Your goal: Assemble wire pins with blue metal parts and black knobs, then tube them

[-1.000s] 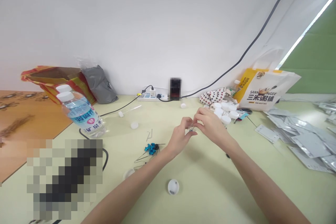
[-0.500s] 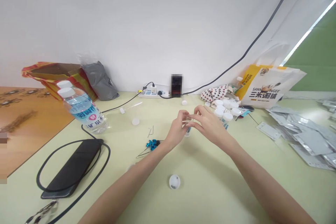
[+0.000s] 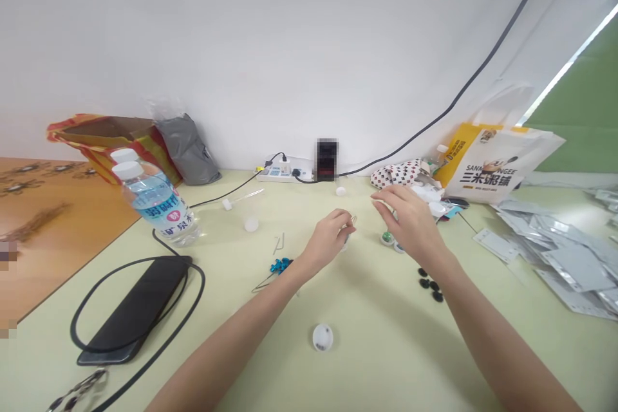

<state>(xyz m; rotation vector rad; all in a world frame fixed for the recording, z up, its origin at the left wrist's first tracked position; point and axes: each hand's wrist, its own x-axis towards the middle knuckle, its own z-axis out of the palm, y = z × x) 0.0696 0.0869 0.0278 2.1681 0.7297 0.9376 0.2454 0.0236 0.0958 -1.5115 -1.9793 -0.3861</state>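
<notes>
My left hand (image 3: 332, 234) is closed around a small clear jar (image 3: 346, 241), mostly hidden by its fingers. To its right, my right hand (image 3: 404, 215) hovers with thumb and fingertips apart and nothing visible between them. Under and beside that hand stand a small jar with green contents (image 3: 387, 238) and another with blue contents (image 3: 398, 248), partly covered. White-capped jars (image 3: 437, 208) show behind it. Near my right wrist lie several black round pieces (image 3: 429, 283). A white cap (image 3: 322, 337) holding small dark bits sits between my forearms.
Blue metal parts (image 3: 280, 266) and L-shaped keys (image 3: 279, 243) lie left of my left hand. Further left are a phone (image 3: 138, 309) with a cable and water bottles (image 3: 161, 203). Flat grey packets (image 3: 574, 257) are piled right, before a paper bag (image 3: 492, 164). A power strip (image 3: 277, 172) lies by the wall.
My right hand has parted from the left hand and the jar and moved right, its fingers apart. My left hand stays at the jar. The black pieces and the green jar now show.
</notes>
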